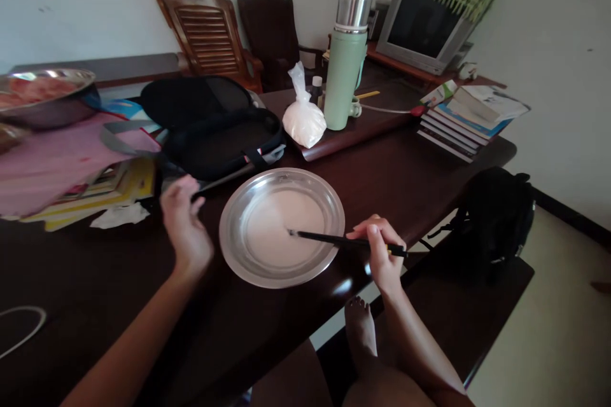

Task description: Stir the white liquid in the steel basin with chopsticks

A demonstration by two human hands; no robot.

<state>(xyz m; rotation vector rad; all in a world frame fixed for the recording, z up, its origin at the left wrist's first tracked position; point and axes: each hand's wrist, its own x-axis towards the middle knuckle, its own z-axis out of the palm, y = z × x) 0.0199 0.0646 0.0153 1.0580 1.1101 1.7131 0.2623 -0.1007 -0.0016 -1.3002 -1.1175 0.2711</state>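
A wide metal bowl (228,248) with a pale, milky liquid (272,229) in it stands near the front edge of the dark table. In my right hand (382,251), at the bowl's right side, are black chopsticks (329,238). Their tips reach over the rim into the liquid. My left hand (186,229) is raised just left of the bowl, apart from it, slightly blurred. Its fingers are loosely bent and apart, holding nothing. Behind the bowl sits a knotted plastic bag of white powder (305,122).
A green thermos (344,76) stands behind the bag. An open black case (219,140) lies behind the bowl, left of the bag. Further left is a metal basin (57,105) holding pinkish pieces. Stacked books (453,133) and a black backpack (496,222) are to the right.
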